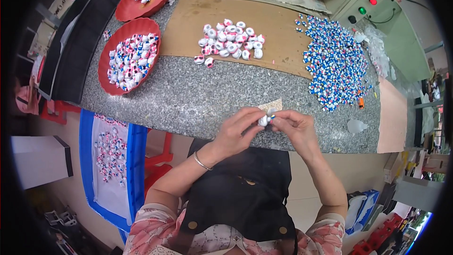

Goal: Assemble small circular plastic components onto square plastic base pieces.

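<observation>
Close to the table's front edge, my left hand (pixel 237 130) pinches a small white moulded piece (pixel 263 121) between thumb and fingers. My right hand (pixel 295 127) meets it from the other side, its thumb and finger closed on a tiny blue and white piece (pixel 272 117) that touches or nearly touches the white one. A small speckled tan sheet (pixel 272 105) lies just behind my fingertips. Farther back, a heap of white and pink round pieces (pixel 231 39) rests on brown cardboard (pixel 184 23). To the right spreads a large pile of tiny blue and white pieces (pixel 334 61).
Two red bowls stand at left, the nearer bowl (pixel 103 73) full of figure pieces, the farther bowl (pixel 123 12) holding a few. A blue tray (pixel 86 160) sits lower left. At right are a clear plastic cup-like piece (pixel 357 125) and an orange object (pixel 361 102). A green machine (pixel 396 42) borders the back.
</observation>
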A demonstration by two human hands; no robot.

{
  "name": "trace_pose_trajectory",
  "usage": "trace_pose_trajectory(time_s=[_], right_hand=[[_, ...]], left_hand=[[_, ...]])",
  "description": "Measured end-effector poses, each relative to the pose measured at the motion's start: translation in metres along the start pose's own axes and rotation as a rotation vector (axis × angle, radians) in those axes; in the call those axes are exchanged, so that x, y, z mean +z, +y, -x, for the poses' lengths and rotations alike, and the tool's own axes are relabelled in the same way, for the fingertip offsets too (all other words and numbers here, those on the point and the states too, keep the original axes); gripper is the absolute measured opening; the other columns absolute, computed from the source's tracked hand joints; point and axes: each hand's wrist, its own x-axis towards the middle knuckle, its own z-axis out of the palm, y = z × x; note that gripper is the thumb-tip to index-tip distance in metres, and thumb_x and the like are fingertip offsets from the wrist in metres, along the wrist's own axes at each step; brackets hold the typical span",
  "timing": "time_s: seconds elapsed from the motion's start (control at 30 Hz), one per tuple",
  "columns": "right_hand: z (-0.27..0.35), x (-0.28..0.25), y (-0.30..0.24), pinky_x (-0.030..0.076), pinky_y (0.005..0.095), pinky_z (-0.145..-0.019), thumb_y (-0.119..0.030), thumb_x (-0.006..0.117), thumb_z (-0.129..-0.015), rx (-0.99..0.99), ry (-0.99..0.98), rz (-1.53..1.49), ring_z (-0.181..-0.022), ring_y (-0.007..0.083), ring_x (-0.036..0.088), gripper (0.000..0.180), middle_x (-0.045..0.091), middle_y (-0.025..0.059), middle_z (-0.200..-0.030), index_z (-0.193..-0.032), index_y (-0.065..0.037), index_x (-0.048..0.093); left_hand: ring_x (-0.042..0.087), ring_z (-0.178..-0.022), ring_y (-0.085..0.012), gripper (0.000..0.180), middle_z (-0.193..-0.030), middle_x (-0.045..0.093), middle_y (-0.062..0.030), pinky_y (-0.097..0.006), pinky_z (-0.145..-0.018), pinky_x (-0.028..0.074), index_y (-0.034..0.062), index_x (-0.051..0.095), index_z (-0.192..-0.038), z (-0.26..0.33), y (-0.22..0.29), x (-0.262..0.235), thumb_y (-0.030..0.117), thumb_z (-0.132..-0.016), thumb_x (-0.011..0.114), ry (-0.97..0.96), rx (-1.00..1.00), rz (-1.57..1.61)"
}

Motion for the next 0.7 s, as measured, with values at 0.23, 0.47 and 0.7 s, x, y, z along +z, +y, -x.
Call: trace_pose_trajectory(time_s=[0.23, 0.47, 0.7], right_hand=[[0.009, -0.006, -0.018, 0.051, 0.0262, -0.063, -0.001, 0.07, -0.085, -0.578, -0.123, 0.469, -0.069, 0.0164, 0.066, 0.015, 0.068, 0.0078, -0.078, -0.1, -0.003, 0.073], [0.025, 0.006, -0.02, 0.051, 0.0295, -0.062, -0.001, 0.07, -0.085, -0.597, -0.041, 0.467, -0.07, 0.0192, 0.066, 0.012, 0.068, 0.0079, -0.078, -0.096, -0.003, 0.073], [0.008, -0.005, -0.014, 0.052, 0.034, -0.08, -0.007, 0.068, -0.087, -0.353, -0.219, 0.347, -0.09, 0.0227, 0.065, 0.024, 0.067, 0.0121, -0.091, -0.111, -0.004, 0.069]], left_hand=[[0.066, -0.083, -0.0151, 0.026, -0.1, 0.066, -0.0104, -0.027, -0.073, 0.055, -0.0037, 0.065, -0.118, -0.008, 0.005, -0.016, 0.008, -0.094, 0.062, -0.363, -0.342, 0.586], [0.065, -0.076, -0.0122, 0.03, -0.084, 0.067, -0.0076, -0.025, -0.07, 0.053, -0.0052, 0.064, -0.121, -0.003, 0.01, -0.012, 0.015, -0.101, 0.053, -0.41, -0.398, 0.74], [0.064, -0.089, -0.0129, 0.027, -0.102, 0.066, -0.0087, -0.025, -0.077, 0.052, -0.0012, 0.063, -0.122, -0.005, 0.002, -0.043, 0.009, -0.097, 0.058, -0.362, -0.452, 0.457]])
